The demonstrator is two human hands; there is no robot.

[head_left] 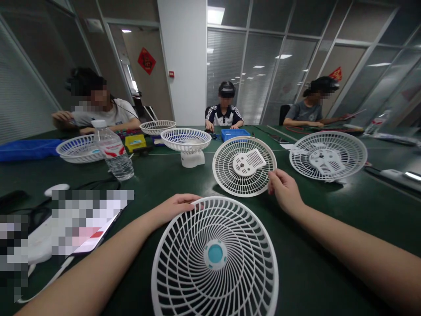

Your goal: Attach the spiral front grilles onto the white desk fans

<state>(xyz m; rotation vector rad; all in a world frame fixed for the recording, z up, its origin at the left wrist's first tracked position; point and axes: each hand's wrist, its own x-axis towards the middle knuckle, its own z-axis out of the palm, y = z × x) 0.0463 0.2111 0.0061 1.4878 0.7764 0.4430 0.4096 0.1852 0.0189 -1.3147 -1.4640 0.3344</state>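
Observation:
A round white fan grille [184, 259] with spiral ribs and a blue disc at its centre is close in front of me. My left hand [179, 205] is closed over its upper left rim, the fingertips partly hidden behind the edge. Farther off, a second white fan grille [226, 177], with a slotted plate in the middle, leans tilted above the table. My right hand [285, 188] pinches the right edge of this one between thumb and fingers.
The dark green table [158, 175] also bears a white grille on a base [192, 158], another grille [329, 156] at right, a water bottle [115, 153], a phone [98, 228] with cables, and a blue tray [235, 134]. Several people sit around the far side.

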